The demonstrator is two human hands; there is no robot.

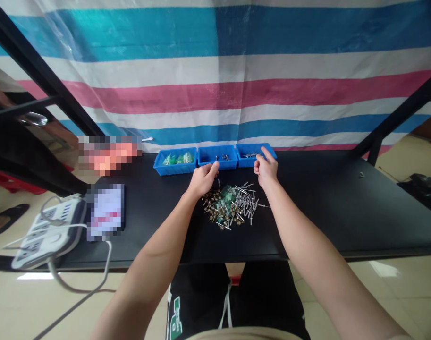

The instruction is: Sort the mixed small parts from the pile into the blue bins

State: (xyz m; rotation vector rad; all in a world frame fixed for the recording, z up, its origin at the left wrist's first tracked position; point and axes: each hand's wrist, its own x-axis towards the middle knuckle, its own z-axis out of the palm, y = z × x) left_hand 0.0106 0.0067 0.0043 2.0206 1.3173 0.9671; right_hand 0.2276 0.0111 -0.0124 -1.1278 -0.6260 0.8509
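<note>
My left hand (203, 179) is closed, thumb against the fingers, at the front edge of the middle blue bin (218, 163); what it pinches, if anything, is too small to make out. That bin holds a few small brass-and-dark screws (225, 157). My right hand (267, 167) is at the right blue bin (243, 163), index finger stretched out and the other fingers curled, with nothing visible in it. Silvery pop rivets (250, 155) lie in that bin. Between my forearms lies a mixed pile of brass-coloured fasteners (211, 203), green plastic pieces (226, 200) and pop rivets (247, 203).
The left blue bin (175, 170) holds green plastic pieces (183, 158). A white power strip (52, 231) with cables and a blurred-out device (107, 212) sit on the left of the black table (321, 208). A small metal piece (361, 174) lies far right. Striped sheeting (236, 94) hangs behind.
</note>
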